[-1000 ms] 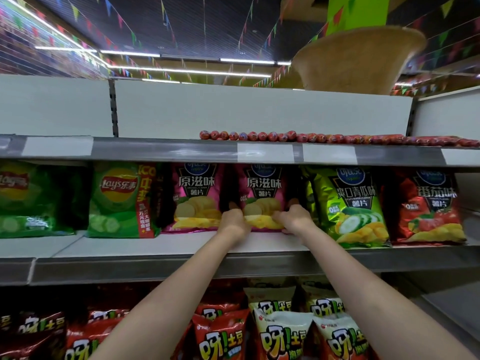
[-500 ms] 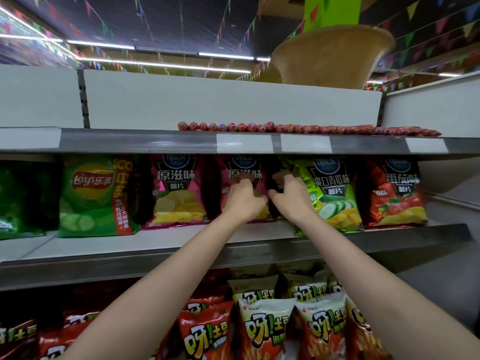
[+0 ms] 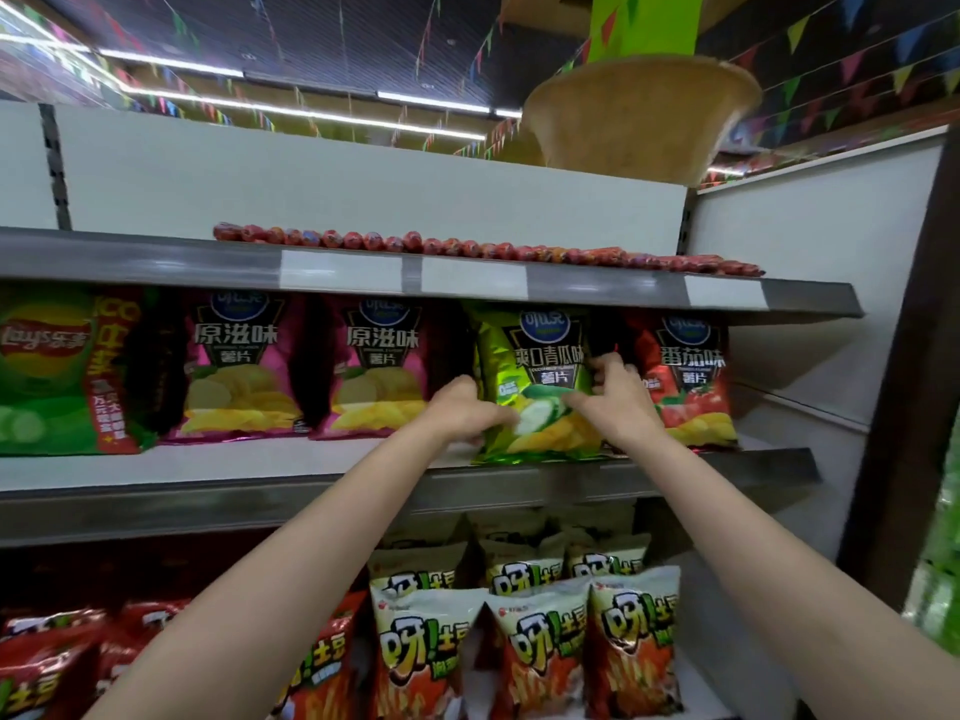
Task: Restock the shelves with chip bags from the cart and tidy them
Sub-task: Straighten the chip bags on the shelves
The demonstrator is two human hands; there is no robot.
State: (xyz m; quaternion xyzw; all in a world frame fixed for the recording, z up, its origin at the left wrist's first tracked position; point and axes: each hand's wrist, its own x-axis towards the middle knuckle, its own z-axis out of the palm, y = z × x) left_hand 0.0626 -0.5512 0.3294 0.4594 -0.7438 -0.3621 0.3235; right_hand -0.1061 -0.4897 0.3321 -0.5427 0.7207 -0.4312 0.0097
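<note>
A green cucumber chip bag (image 3: pixel 540 356) stands upright on the middle shelf (image 3: pixel 249 465). My left hand (image 3: pixel 462 410) grips its lower left edge. My right hand (image 3: pixel 613 394) grips its right side, fingers curled round the edge beside the red tomato chip bag (image 3: pixel 693 376). Two pink original-flavour bags (image 3: pixel 239 366) (image 3: pixel 382 366) stand to the left, with a green Lay's bag (image 3: pixel 57 376) further left. The cart is not in view.
The top shelf (image 3: pixel 343 265) carries a row of red sausage sticks (image 3: pixel 467 246). Below, the lower shelf holds several red and green-topped potato stick bags (image 3: pixel 530 646). A white side panel (image 3: pixel 810 304) closes the shelf at right. A tan flared column (image 3: pixel 639 116) rises behind.
Both hands left the second pink bag and moved right onto the green cucumber bag. The view has shifted right and closer to the shelf.
</note>
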